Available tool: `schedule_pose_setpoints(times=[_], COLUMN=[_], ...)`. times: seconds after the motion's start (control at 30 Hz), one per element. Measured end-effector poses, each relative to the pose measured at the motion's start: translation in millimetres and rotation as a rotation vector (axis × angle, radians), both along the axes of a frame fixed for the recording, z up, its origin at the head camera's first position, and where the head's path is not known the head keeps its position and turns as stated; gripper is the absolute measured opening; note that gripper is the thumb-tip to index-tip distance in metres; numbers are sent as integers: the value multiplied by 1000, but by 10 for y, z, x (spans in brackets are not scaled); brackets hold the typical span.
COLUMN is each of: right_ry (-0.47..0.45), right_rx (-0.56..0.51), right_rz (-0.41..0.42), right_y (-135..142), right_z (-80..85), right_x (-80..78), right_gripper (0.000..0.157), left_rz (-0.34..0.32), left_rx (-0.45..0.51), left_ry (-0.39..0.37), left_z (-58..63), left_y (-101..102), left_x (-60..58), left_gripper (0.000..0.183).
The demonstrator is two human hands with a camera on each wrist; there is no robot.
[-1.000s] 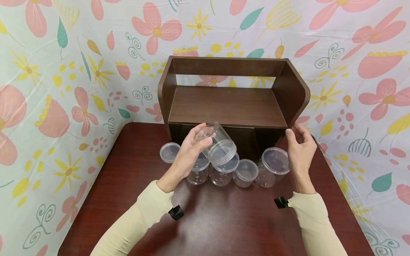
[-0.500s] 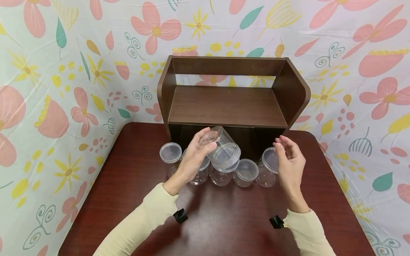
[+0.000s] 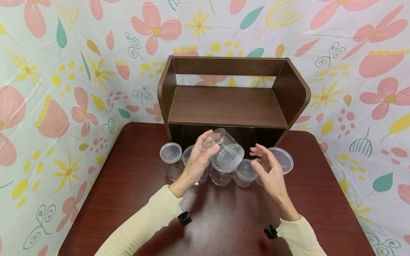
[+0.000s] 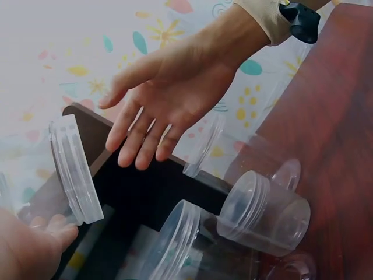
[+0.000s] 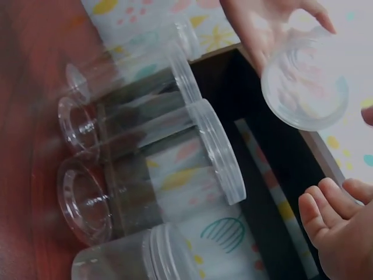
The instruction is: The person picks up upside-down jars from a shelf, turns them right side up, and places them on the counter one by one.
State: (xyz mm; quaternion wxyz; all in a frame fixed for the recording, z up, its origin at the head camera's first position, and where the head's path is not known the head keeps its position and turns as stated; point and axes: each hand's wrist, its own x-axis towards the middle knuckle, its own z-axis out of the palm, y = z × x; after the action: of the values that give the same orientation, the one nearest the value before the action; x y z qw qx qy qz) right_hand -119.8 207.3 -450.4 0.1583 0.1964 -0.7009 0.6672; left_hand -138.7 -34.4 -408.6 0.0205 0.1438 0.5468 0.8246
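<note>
My left hand (image 3: 198, 156) grips a clear plastic jar (image 3: 231, 151) near its base, fingers and thumb round its sides. The jar is tilted, its base up to the left and its translucent ribbed lid (image 4: 76, 169) facing down and right. To the right of that lid is my right hand (image 3: 270, 174), holding nothing, its fingers loosely bent and spread. In the left wrist view its palm faces the jar, with a gap between them. Beneath the held jar stands another lidded jar (image 3: 221, 177), partly hidden by it.
Several lidded clear jars stand in a row on the dark red table (image 3: 224, 227), among them a tall jar (image 3: 171, 153) at left, a short jar (image 3: 245, 177) and a wide-lidded jar (image 3: 283, 160) at right. Behind them stands a dark brown shelf unit (image 3: 227, 105). Floral sheets surround the table.
My right hand has moved left from beside the shelf's right side toward the held jar. My left hand has carried the jar slightly right and down.
</note>
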Motion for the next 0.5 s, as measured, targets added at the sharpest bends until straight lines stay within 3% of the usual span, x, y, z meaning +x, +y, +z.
schedule_pose_setpoints(times=[0.2,0.5], right_ry=[3,-77], right_rx=[64,118], right_rz=[99,68], right_y=[-44,-156], right_z=[-67,-131], right_x=[32,48], right_gripper=[75,95], left_rz=[-4,-29], left_rx=[41,121], left_ry=[-13,-27], left_z=[-35,-66], left_y=[70,151], left_x=[3,27], left_gripper=[68,68])
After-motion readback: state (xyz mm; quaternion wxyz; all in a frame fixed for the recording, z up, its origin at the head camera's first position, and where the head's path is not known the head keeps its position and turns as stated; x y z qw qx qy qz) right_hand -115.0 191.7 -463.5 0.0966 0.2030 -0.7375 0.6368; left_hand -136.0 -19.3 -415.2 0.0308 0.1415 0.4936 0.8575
